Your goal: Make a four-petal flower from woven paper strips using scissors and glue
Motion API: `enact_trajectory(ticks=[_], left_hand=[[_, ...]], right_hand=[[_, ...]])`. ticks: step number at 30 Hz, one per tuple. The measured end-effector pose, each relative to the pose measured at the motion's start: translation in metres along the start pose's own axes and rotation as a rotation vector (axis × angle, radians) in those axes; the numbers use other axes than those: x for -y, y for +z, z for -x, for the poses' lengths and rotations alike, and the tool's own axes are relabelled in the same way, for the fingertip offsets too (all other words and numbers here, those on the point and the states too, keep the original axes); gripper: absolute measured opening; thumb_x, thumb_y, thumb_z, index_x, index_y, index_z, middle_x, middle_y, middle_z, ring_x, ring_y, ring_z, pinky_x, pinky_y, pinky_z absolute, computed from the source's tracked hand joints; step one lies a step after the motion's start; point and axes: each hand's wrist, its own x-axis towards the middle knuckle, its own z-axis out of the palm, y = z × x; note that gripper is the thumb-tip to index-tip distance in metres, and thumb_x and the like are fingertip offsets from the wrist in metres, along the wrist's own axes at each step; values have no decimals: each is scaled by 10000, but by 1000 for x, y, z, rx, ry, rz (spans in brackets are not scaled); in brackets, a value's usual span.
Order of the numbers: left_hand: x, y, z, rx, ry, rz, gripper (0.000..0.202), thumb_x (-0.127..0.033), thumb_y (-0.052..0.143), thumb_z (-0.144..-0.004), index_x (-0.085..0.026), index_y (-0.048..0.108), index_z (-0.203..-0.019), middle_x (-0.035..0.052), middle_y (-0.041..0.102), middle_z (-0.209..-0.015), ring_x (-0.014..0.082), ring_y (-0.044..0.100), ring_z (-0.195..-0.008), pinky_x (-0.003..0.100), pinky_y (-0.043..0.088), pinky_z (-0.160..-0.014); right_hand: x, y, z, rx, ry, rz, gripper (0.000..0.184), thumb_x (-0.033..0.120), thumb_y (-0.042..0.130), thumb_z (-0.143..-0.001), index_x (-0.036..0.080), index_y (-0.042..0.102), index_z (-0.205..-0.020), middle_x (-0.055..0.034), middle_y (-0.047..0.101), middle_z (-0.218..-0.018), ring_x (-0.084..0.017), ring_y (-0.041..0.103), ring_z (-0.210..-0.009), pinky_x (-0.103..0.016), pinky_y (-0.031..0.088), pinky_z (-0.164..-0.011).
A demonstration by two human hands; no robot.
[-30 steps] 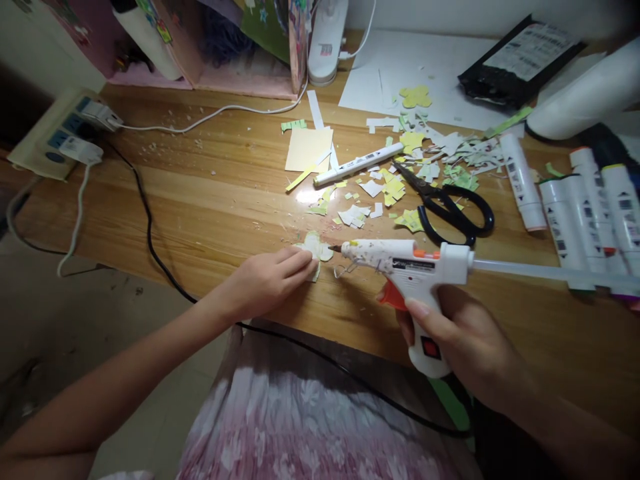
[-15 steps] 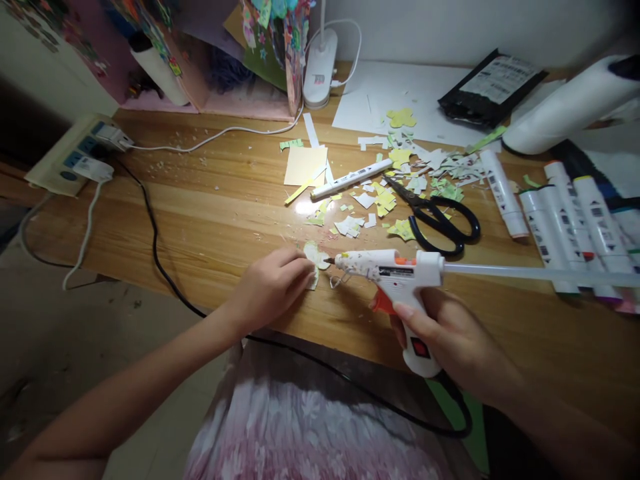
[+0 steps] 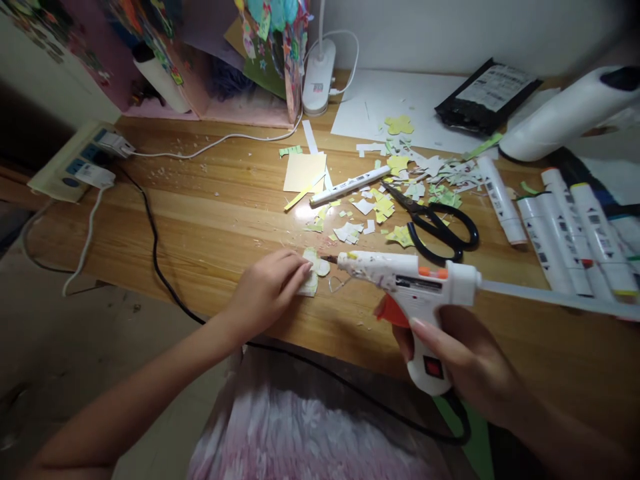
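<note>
My right hand [image 3: 463, 353] is wrapped round the grip of a white hot glue gun [image 3: 400, 277], with fingers at its orange trigger. A long clear glue stick [image 3: 555, 298] sticks out of the gun's back end. The dark nozzle points left, close to a pale green-and-white paper flower cutout [image 3: 319, 265] on the table; whether it touches cannot be made out. My left hand [image 3: 270, 283] pinches the cutout's left side, and the fingers hide part of it. A thin wire stand [image 3: 339, 285] hangs under the gun's front.
Black-handled scissors [image 3: 435, 227], a white marker [image 3: 350, 185] and many paper scraps [image 3: 383, 207] lie beyond the gun. Several markers [image 3: 565, 233] lie at the right. A black cable [image 3: 155, 233] crosses the table from the power strip [image 3: 75, 163] and runs over my lap.
The glue gun has shifted slightly right and toward me, its rear turning a little lower. My left hand has moved slightly left, showing more of the paper flower cutout.
</note>
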Motion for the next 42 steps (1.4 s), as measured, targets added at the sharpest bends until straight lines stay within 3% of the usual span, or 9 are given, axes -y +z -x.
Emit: enact_trajectory(ticks=[6, 16, 22, 27, 29, 32, 35, 38, 42], left_hand=[[-7, 2, 9, -230, -79, 244, 243, -265, 611, -837, -189, 607, -1068, 53, 612, -983, 125, 575, -807, 230, 450, -636], [-21, 9, 2, -358, -122, 415, 82, -266, 605, -840, -200, 652, -855, 18, 635, -823, 118, 566, -731, 241, 426, -581], [-38, 15, 25, -562, -330, 396, 404, -326, 590, -839, -230, 469, -1212, 77, 528, -1101, 149, 537, -875, 261, 472, -689], [-42, 14, 42, -579, -374, 267, 649, -368, 473, -889, -236, 144, -1432, 129, 350, -1302, 180, 496, -983, 312, 460, -780], [-40, 8, 47, -546, -391, 201, 553, -361, 423, -909, -231, 227, -1409, 126, 372, -1283, 195, 495, -998, 336, 456, -803], [-44, 0, 55, -330, -263, 234, 368, -363, 390, -923, -237, 429, -1267, 101, 506, -1169, 211, 523, -1015, 352, 471, -819], [-55, -2, 58, -126, -34, 300, 490, -492, 542, -826, -232, 441, -1229, 103, 583, -1125, 235, 565, -1019, 351, 506, -816], [-60, -2, 58, -193, -37, 258, 472, -432, 639, -777, -222, 457, -1158, 89, 643, -1006, 223, 620, -898, 326, 531, -742], [-40, -10, 67, -355, -98, 157, 85, -266, 516, -873, -238, 525, -953, 7, 632, -742, 153, 606, -633, 248, 504, -566]], right_hand=[[2, 5, 4, 44, 78, -187, 470, 612, 467, -755, 172, 577, -632, -18, 521, -532, -136, 446, -468, -258, 337, -434], [-11, 5, 1, 97, -44, -208, 482, 620, 380, -782, 206, 567, -620, -30, 514, -504, -163, 434, -449, -286, 327, -420], [-15, 8, -2, 19, -159, -192, 475, 633, 377, -815, 234, 633, -785, -65, 616, -645, -235, 580, -617, -338, 498, -571], [-25, 13, -10, -112, -271, -36, 320, 497, 494, -849, 236, 631, -725, -47, 676, -772, -242, 627, -837, -363, 493, -849], [-26, 15, -13, -156, -309, -36, 310, 476, 508, -849, 233, 614, -689, -48, 686, -806, -241, 631, -851, -372, 492, -863], [-18, 23, -14, -96, -316, -100, 269, 471, 542, -833, 240, 607, -711, -50, 691, -880, -233, 650, -838, -351, 538, -781], [-2, 41, -14, 9, -312, -188, 304, 482, 631, -769, 283, 599, -997, -46, 678, -968, -229, 661, -854, -349, 560, -762], [18, 58, -19, 143, -378, -118, 400, 461, 554, -837, 297, 495, -1197, -54, 660, -1000, -220, 649, -892, -351, 565, -752], [39, 58, -42, 334, -545, 107, 205, 250, 520, -870, 251, 605, -1056, -68, 596, -1062, -220, 569, -1038, -371, 487, -895]])
